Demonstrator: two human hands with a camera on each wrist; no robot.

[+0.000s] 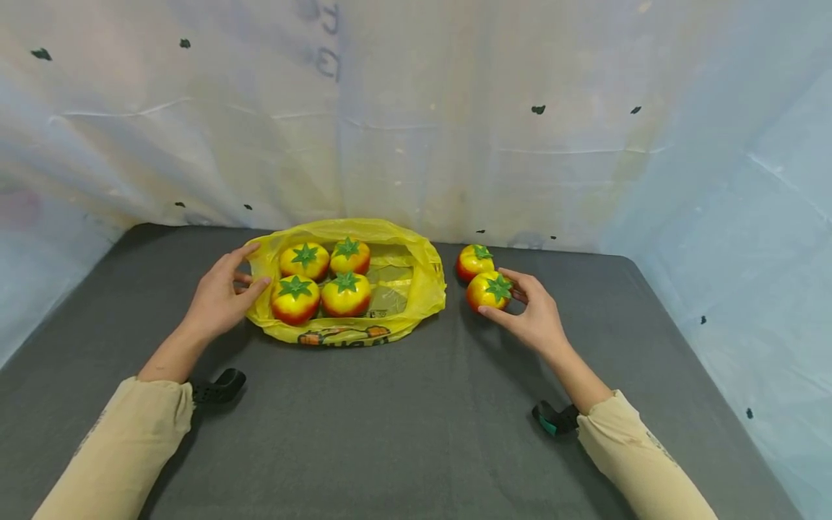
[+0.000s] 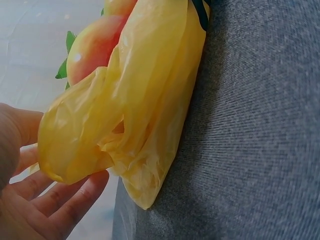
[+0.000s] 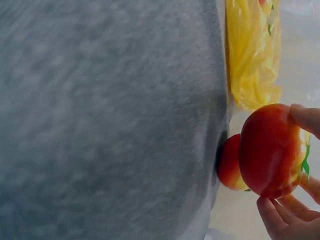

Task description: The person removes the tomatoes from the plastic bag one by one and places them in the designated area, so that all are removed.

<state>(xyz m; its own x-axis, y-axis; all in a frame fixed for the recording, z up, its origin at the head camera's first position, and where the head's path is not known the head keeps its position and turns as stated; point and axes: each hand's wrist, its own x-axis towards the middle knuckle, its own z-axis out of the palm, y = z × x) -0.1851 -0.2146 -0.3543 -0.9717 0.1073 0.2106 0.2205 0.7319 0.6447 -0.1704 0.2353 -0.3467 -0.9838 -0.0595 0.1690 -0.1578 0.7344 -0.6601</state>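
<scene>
A yellow plastic bag lies with its mouth spread wide on the dark table. Inside its left half sit several toy tomatoes, yellow and red with green star-shaped leaves. My left hand is at the bag's left rim, thumb and forefinger reaching over the edge. In the left wrist view, its spread fingers lie along the crumpled plastic. To the right of the bag, my right hand holds a toy tomato between thumb and fingers. Another toy tomato sits just behind it.
The dark grey cloth-covered table stretches toward me. Whitish plastic sheeting with dark spots hangs behind the table and along its sides. Black straps are at both wrists, by the beige sleeves.
</scene>
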